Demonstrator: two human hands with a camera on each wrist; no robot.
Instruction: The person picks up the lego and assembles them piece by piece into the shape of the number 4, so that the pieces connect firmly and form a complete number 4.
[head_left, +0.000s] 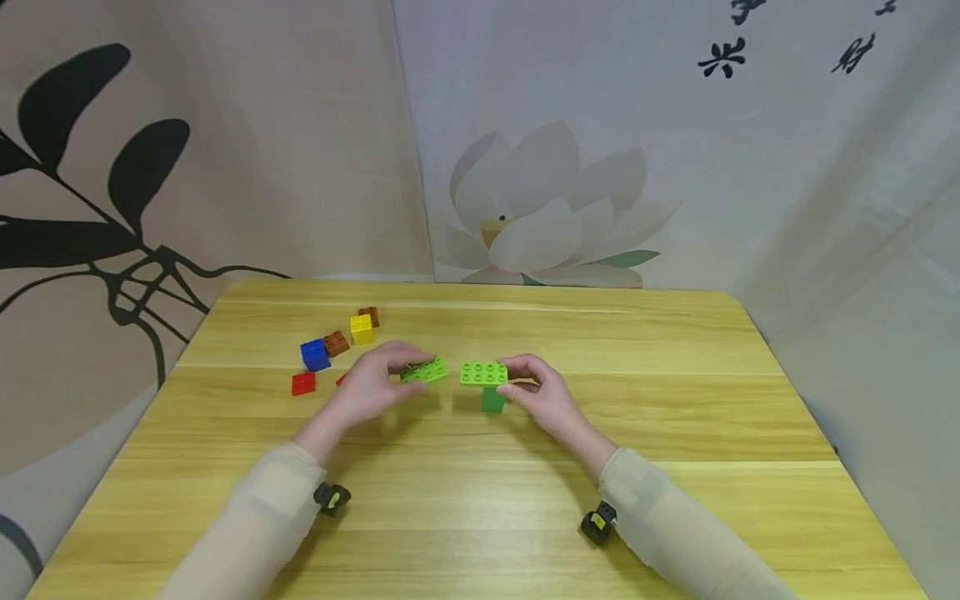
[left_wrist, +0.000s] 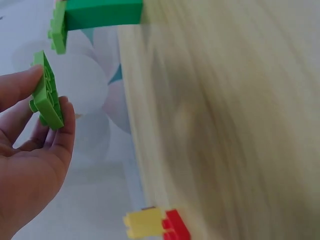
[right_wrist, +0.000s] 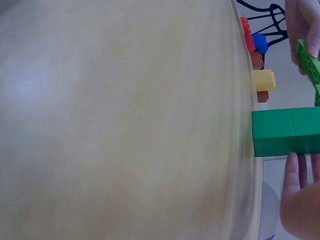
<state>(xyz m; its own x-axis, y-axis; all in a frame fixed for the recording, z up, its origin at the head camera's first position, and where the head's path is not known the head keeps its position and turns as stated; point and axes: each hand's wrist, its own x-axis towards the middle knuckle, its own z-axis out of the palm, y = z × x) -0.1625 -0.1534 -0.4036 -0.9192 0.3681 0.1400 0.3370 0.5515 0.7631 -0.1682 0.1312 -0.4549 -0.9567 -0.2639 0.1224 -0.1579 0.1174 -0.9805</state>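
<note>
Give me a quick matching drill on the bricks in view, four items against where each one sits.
Things:
1. light green plate
2. dark green column
3. blue brick
4. yellow brick

Places:
A. stands on the table, under a second green plate
B. beside a brown brick, far side of the loose pile
C. pinched in the left hand
D. on the table, above the flat red brick in the head view

Pairs: 1-C, 2-A, 3-D, 4-B
</note>
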